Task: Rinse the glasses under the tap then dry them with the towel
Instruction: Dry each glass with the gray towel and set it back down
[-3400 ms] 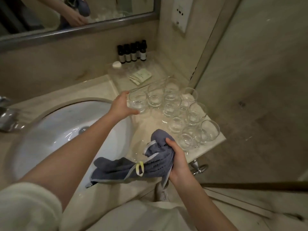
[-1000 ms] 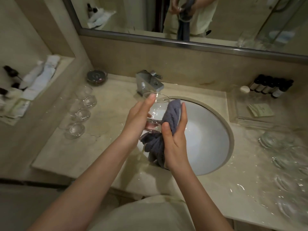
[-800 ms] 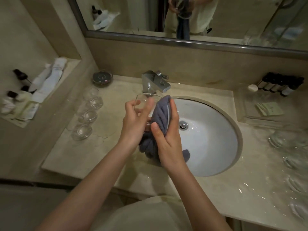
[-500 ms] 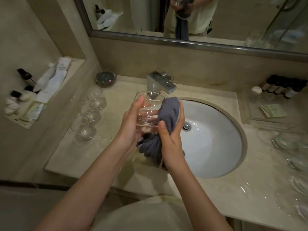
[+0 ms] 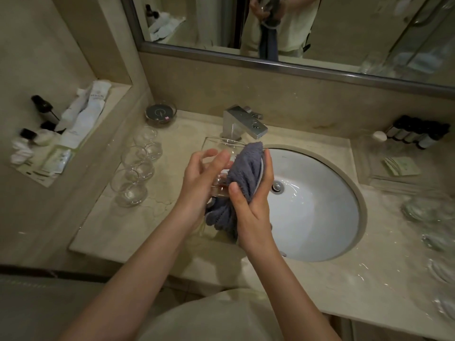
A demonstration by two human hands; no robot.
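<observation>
A clear glass [image 5: 221, 148] is upright in front of me, over the left rim of the white sink [image 5: 320, 217]. My left hand [image 5: 202, 178] holds it by the side, fingers wrapped around its wall. My right hand [image 5: 251, 207] grips a grey towel [image 5: 243, 173] and presses it against the right side of the glass; the towel's loose end hangs below. The chrome tap [image 5: 243, 124] stands just behind, with no water running. Three glasses [image 5: 138, 168] stand in a row on the counter to the left. Several more glasses [image 5: 433, 222] sit blurred at the right.
A small dark dish [image 5: 161, 113] sits left of the tap. Dark toiletry bottles [image 5: 416, 134] and a packet [image 5: 401, 166] are on a tray at the back right. A left ledge holds bottles and white tubes [image 5: 83, 114]. A mirror [image 5: 295, 28] runs along the wall.
Earlier my left hand took a glass from the right-hand group. In the last second both hands keep working the towel round the glass, which has turned slightly in my left hand.
</observation>
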